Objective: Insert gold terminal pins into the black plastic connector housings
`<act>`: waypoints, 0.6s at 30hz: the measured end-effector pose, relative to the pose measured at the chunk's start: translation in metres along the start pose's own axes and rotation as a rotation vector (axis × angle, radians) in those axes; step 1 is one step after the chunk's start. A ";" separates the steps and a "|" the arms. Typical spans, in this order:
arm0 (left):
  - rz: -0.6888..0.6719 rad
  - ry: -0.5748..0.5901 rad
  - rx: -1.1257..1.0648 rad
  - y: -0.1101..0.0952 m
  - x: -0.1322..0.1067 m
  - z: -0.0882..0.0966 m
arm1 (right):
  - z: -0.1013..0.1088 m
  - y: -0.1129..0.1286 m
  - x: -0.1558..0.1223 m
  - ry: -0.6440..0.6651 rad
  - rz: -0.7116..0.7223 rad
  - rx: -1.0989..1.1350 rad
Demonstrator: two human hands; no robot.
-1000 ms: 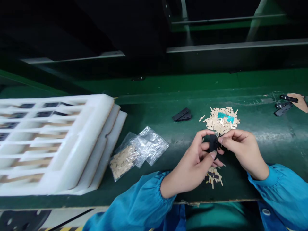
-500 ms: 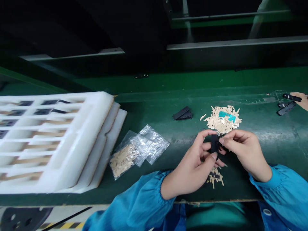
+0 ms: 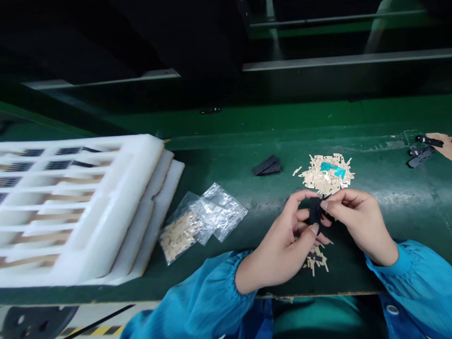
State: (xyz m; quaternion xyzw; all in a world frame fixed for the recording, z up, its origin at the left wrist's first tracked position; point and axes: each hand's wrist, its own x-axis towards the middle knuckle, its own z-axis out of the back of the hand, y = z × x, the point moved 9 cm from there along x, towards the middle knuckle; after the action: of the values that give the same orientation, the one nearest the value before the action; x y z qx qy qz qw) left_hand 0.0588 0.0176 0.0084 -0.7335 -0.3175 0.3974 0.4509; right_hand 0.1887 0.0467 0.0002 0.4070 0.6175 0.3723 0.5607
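Your left hand (image 3: 278,252) and right hand (image 3: 362,226) pinch a small black part (image 3: 315,210) between them, just below a pile of beige strips (image 3: 326,175). On the green bench (image 3: 381,221), to your left: stacked black pieces (image 3: 266,165), a clear plastic bag (image 3: 221,212) of strips, white foam trays (image 3: 141,174).

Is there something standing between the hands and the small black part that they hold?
Nothing visible does. The left hand and the right hand both hold the small black part directly in their fingers. The pile of beige strips lies just beyond the hands, not between them and the part.
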 end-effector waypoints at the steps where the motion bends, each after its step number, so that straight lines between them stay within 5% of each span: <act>1: -0.001 0.002 0.004 0.000 0.000 0.000 | -0.001 0.000 0.000 0.001 0.001 -0.001; 18: 0.011 -0.008 0.004 0.000 0.000 0.000 | -0.003 -0.002 -0.001 0.001 -0.014 0.037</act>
State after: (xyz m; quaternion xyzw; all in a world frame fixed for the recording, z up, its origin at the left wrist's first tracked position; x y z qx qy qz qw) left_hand 0.0586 0.0178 0.0083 -0.7326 -0.3146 0.4033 0.4491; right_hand 0.1854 0.0449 -0.0012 0.4127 0.6277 0.3569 0.5552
